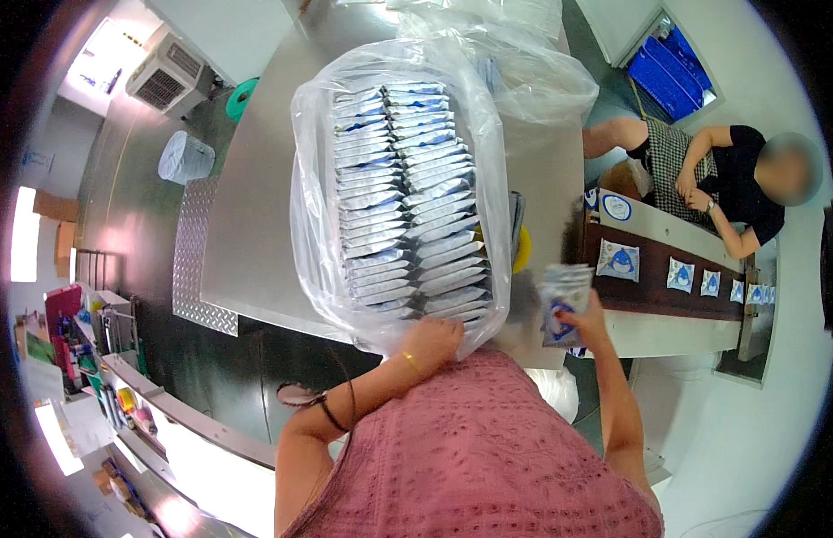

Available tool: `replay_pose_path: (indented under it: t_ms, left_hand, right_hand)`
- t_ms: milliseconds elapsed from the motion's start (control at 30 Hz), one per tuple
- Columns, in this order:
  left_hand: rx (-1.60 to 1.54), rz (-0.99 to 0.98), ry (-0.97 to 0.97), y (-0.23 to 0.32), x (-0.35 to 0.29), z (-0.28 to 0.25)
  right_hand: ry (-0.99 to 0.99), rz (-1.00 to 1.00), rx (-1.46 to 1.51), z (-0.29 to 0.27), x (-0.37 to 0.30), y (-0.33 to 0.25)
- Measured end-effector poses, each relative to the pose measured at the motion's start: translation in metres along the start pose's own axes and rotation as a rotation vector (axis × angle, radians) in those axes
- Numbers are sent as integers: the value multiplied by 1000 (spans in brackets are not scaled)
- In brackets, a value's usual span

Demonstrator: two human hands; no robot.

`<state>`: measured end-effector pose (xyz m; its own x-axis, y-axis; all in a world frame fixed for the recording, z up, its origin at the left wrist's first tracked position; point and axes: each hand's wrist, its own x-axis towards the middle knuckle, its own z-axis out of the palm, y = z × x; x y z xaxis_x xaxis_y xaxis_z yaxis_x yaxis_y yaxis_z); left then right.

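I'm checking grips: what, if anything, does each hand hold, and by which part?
Right hand: silver-and-blue packets, by their right side. Left hand: at the near end of the clear bag; its hold cannot be told.

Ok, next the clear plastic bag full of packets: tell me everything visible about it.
The clear plastic bag looks like thin, shiny, crinkled film, its mouth open upward and its rim spread around the contents. Two columns of silver packets stand tilted and overlapping inside. It sits on the metal table, reaching the table's near edge. The left hand is at the bag's near end, seemingly touching it; the underside is hidden.
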<state>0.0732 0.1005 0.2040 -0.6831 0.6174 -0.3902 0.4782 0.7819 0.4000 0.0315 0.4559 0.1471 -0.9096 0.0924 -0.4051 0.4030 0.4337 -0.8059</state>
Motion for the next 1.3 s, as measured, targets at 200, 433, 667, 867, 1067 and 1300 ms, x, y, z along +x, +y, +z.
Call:
replay_pose_path:
  t_ms: [200,433,667,867,1067,1300]
  left_hand:
    - [-112,240,178,33,-10,-32]
    - [-166,387,45,27,3,-28]
    - [-350,246,208,-14,-10,-32]
    - [-470,265,112,-22,-2,-39]
    - [-457,371,49,-37,15,-86]
    - [-356,343,-55,-6,11,-79]
  right_hand:
    - [-309,-162,794,1,23,-139]
    - [-475,-703,-232,154,112,-326]
    - [-272,-821,-1058,204,272,-374]
    - [-305,-1061,-1134,227,331,-363]
    - [-141,-1255,-844,196,278,-361]
    - [221,-1029,-269,66,171,-277]
